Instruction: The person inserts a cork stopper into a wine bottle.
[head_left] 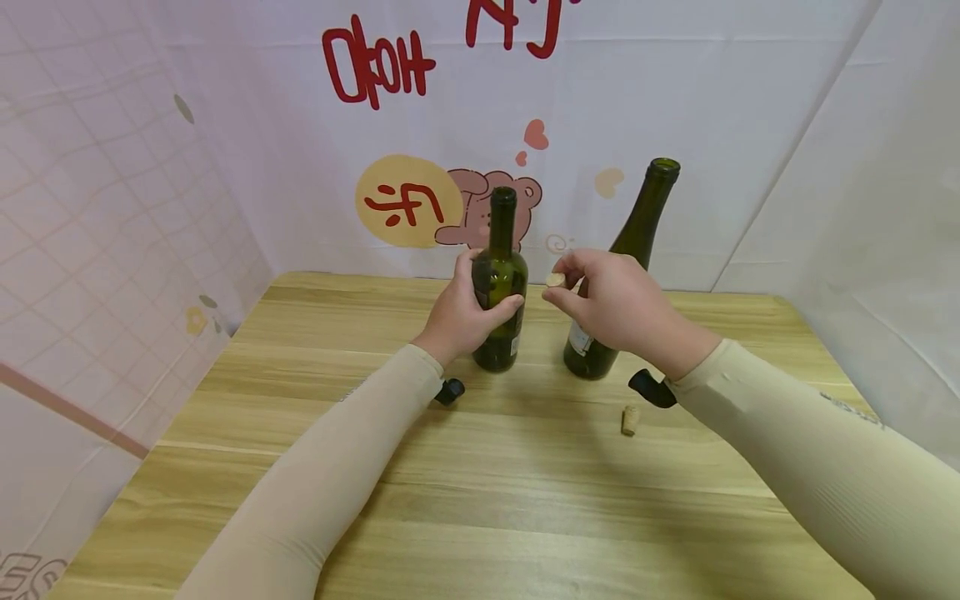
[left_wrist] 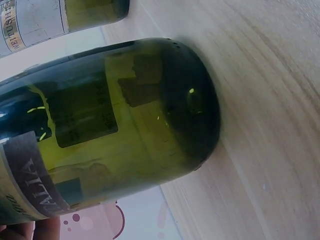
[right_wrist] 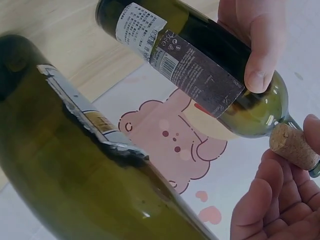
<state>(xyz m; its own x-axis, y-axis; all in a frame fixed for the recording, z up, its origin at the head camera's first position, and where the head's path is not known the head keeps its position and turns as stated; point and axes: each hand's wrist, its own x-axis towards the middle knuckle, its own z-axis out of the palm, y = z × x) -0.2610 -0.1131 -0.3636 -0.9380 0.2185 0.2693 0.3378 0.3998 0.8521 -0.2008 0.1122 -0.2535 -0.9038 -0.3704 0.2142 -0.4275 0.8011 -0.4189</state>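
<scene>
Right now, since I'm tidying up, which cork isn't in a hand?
The loose cork lying on the table; the right hand pinches the other cork, raised above the table.

Arms (head_left: 330, 467) outstretched — left hand (head_left: 463, 315) in a grip, right hand (head_left: 618, 300) in a pinch

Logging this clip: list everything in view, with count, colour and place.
table: 1, light wood, under the bottles
wall sheet: 1, mostly white, behind the table
red writing: several marks, red, on the sheet
bear print: 1, pink, on the sheet
hearts: 3, two red, one peach, on the sheet
taller bottle: 1, green, on the table, right
shorter bottle: 1, green, left of the taller
loose cork: 1, tan, on the table
held cork: 1, tan, between the bottles
sleeves: 2, beige, on both arms
left grip: 1, bare, around the shorter bottle
right grip: 1, bare, pinching the held cork
</scene>
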